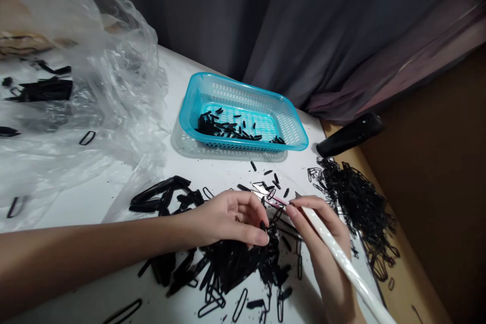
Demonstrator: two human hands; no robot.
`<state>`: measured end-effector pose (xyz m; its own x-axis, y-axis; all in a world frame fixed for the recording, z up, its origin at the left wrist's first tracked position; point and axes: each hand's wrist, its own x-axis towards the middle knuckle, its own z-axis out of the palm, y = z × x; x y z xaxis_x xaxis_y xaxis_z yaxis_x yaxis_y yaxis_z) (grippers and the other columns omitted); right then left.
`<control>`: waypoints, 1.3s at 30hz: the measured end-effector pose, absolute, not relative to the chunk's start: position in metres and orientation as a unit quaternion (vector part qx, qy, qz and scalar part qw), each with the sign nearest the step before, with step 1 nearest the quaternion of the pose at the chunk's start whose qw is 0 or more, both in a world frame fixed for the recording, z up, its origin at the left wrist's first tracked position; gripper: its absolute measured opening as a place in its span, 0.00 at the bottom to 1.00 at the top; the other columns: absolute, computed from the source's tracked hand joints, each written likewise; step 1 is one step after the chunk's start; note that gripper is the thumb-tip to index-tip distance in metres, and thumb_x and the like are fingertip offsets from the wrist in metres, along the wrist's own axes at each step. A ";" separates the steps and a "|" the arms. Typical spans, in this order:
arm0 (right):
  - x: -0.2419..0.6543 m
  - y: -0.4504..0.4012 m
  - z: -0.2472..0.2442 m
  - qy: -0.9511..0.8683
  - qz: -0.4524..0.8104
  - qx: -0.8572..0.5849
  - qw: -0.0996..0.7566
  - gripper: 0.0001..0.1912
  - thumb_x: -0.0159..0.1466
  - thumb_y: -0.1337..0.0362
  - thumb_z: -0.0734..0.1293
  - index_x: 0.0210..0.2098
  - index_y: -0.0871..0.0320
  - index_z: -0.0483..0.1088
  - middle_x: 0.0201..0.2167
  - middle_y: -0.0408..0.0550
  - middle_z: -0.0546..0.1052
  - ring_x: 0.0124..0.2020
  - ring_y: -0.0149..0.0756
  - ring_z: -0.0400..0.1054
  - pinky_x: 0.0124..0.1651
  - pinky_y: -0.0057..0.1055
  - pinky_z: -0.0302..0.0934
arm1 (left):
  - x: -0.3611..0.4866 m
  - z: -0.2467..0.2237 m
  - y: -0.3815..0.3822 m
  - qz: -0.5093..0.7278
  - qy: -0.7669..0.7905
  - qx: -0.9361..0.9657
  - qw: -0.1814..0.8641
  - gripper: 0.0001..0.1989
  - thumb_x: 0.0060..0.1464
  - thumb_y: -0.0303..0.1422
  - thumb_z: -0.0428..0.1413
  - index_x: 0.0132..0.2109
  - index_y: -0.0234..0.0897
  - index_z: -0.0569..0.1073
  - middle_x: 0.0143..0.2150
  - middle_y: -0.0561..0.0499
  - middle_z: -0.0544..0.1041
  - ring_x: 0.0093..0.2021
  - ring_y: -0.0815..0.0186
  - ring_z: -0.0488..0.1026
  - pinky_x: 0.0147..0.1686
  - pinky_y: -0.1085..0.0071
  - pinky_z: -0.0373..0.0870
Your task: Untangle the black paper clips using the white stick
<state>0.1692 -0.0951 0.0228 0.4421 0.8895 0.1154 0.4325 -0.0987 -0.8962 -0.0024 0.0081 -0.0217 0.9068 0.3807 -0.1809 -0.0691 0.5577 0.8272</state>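
Clearly, the two hands work on the near side of the basket. The left hand has its grip pinched, thumb to fingertips, on what seems a small black piece, too hidden to show its long axis. The right hand has its grip closed round a white tool, which slants with its dark tip toward the basket; that tip sits right of the piece and a little closer to the basket, the hands near but apart. Under the left hand, farther from the basket, spreads a black pile. Loose bits and a pink item lie between hands and basket, cluttering the space there. Right of the basket are a black cylinder and a heap of loops; left of it, a plastic bag covers much of the table.
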 end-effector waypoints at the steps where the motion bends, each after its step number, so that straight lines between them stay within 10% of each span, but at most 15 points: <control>1: 0.169 -0.095 0.024 -0.486 0.229 -0.697 0.476 0.04 0.61 0.59 0.71 0.35 0.52 0.75 0.32 0.42 0.76 0.36 0.35 0.68 0.38 0.28 0.63 | -0.002 -0.021 0.008 0.137 0.173 0.446 0.867 0.13 0.43 0.31 0.69 0.34 0.34 0.72 0.30 0.54 0.77 0.30 0.72 0.73 0.32 0.74 0.68; 8: 0.172 -0.094 0.028 -0.524 0.170 -0.684 0.478 0.08 0.62 0.63 0.71 0.27 0.53 0.72 0.27 0.40 0.74 0.31 0.32 0.67 0.34 0.26 0.61 | 0.001 -0.015 0.009 0.213 0.229 0.429 0.848 0.11 0.53 0.37 0.63 0.39 0.34 0.74 0.27 0.57 0.72 0.25 0.75 0.66 0.26 0.76 0.64; 14: 0.175 -0.094 0.025 -0.546 0.153 -0.658 0.496 0.09 0.59 0.66 0.72 0.29 0.53 0.67 0.28 0.39 0.72 0.32 0.31 0.66 0.34 0.24 0.61 | -0.001 -0.015 0.009 0.223 0.239 0.433 0.840 0.21 0.55 0.37 0.61 0.55 0.39 0.68 0.44 0.50 0.73 0.34 0.70 0.72 0.31 0.72 0.69; 20: 0.173 -0.098 0.023 -0.561 0.245 -0.649 0.451 0.16 0.70 0.60 0.59 0.28 0.54 0.71 0.25 0.41 0.77 0.27 0.32 0.69 0.31 0.26 0.62 | -0.002 -0.015 0.006 0.218 0.241 0.488 0.810 0.11 0.53 0.36 0.60 0.39 0.35 0.69 0.27 0.58 0.66 0.25 0.74 0.62 0.24 0.75 0.56; 28: 0.174 -0.093 0.024 -0.658 0.367 -0.592 0.286 0.07 0.62 0.68 0.68 0.32 0.53 0.66 0.39 0.44 0.79 0.40 0.37 0.73 0.47 0.33 0.62 | -0.004 -0.019 0.010 0.259 0.233 0.448 0.823 0.12 0.54 0.37 0.57 0.30 0.37 0.63 0.19 0.63 0.54 0.18 0.76 0.46 0.20 0.74 0.41; 39: 0.182 -0.096 0.029 -0.403 0.419 -0.591 0.559 0.13 0.58 0.66 0.73 0.27 0.56 0.63 0.31 0.38 0.73 0.15 0.19 0.56 0.18 0.21 0.49 | -0.014 -0.009 -0.001 0.093 0.214 0.654 0.719 0.16 0.51 0.38 0.62 0.44 0.39 0.68 0.24 0.63 0.54 0.25 0.72 0.51 0.27 0.76 0.51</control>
<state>0.1820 -0.0964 0.0287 0.3232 0.9453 -0.0450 0.0081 -0.0503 -0.9987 -0.0140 -0.0010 -0.0090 0.8911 0.4138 -0.1863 0.1465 0.1264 0.9811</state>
